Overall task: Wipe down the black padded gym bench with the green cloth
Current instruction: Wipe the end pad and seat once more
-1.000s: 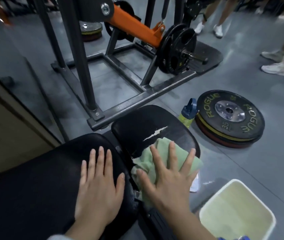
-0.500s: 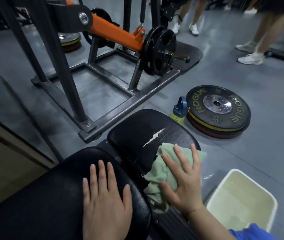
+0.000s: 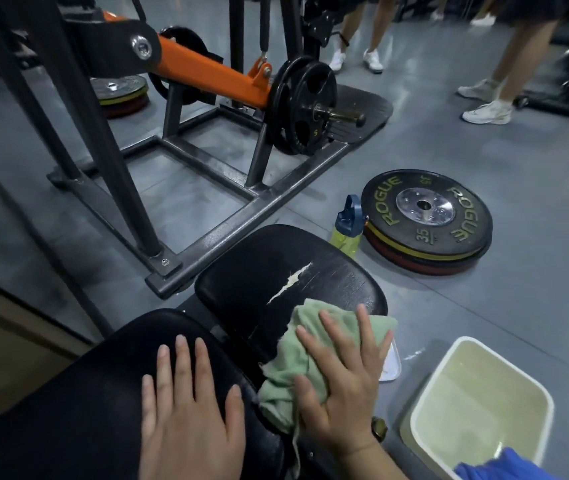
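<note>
Fingers (image 3: 367, 327) of the right hand (image 3: 341, 386) are lying spread and straight, pressing the green cloth (image 3: 286, 372) flat onto the near right corner of the bench's small torn pad (image 3: 276, 271). Left hand (image 3: 189, 407) is resting open, palm down, on the larger near pad (image 3: 78, 403). White bin (image 3: 477, 403) is sitting on the floor at near right; weight plates (image 3: 426, 216) and a bottle (image 3: 347, 226) are lying farther off.
</note>
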